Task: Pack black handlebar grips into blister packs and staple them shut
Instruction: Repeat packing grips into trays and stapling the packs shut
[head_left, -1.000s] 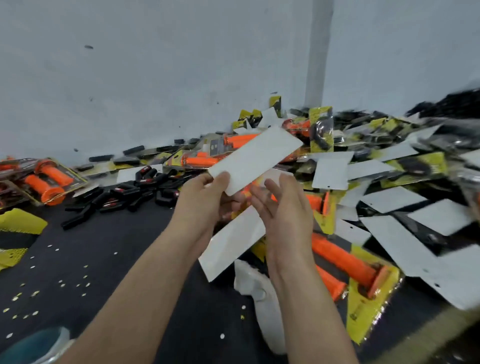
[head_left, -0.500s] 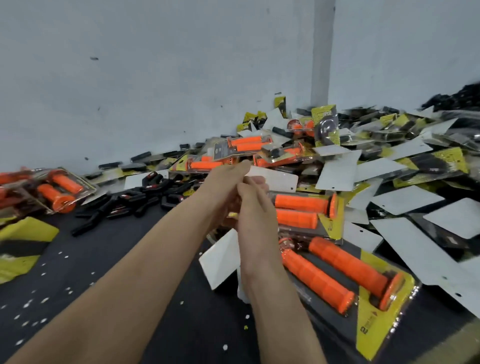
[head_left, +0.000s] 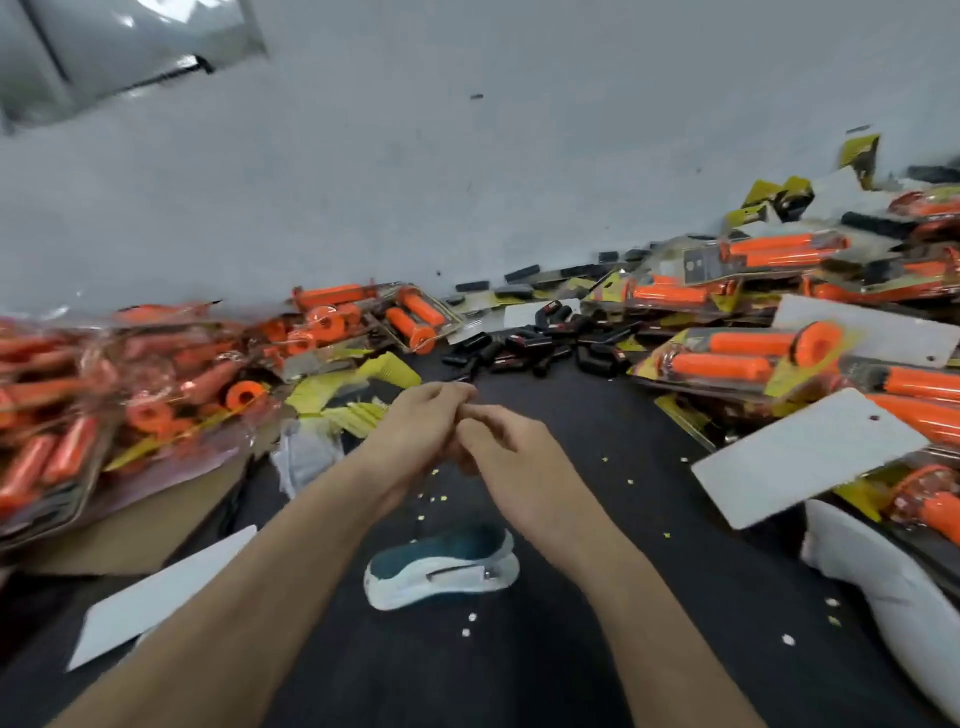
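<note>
Curling together, left hand (head_left: 415, 426) and right hand (head_left: 501, 447) touch (holding anything? cannot tell); black grips (head_left: 540, 345) lie loose beyond, apparently unpacked, stapler (head_left: 441, 569) untouched; only orange packs (head_left: 737, 358) look filled.

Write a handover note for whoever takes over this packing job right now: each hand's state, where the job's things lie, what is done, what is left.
Left hand and right hand: both curled, touching each other above the black mat; whether they pinch anything cannot be told.
Stapler: lies on the mat below the hands, untouched.
Loose black grips: heaped beyond the hands, near the wall.
White card: right, on the pack pile.
Done: only orange-grip packs show filled.
Left: pack and staple the black grips.
</note>
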